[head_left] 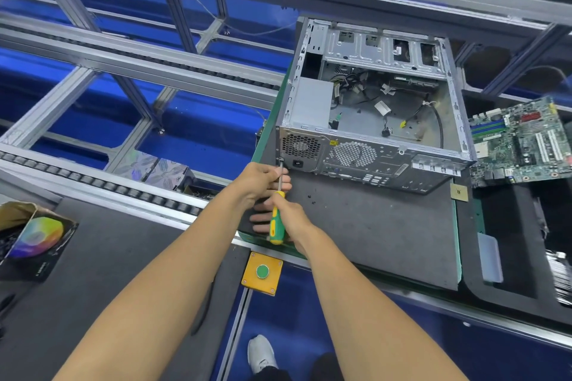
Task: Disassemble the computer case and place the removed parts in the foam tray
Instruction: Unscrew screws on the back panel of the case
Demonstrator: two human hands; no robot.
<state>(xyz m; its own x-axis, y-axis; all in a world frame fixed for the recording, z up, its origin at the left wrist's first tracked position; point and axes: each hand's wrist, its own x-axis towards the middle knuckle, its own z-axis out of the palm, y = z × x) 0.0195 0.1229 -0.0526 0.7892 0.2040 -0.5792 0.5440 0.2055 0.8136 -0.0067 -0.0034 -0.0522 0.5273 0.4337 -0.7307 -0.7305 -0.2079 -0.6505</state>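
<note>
Case (371, 108) lies open on the mat (387, 241), mobo (523, 145) already out to its right. You're on the PSU (311, 102) screw at the rear corner: right hand (286, 213) wraps the screwdriver (276, 219) handle, left hand (263, 179) fingers pinch the shaft. Next: keep tip seated, back screw out w/o dropping it.

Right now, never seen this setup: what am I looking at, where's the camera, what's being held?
One picture, from a camera worn on a person's head, looking down at bare arms. The open grey metal computer case lies on a dark foam mat on a conveyor bench. The right hand grips a green-and-yellow screwdriver; the left hand steadies its shaft, tip at the case's rear corner. A removed green circuit board lies on the right.
</note>
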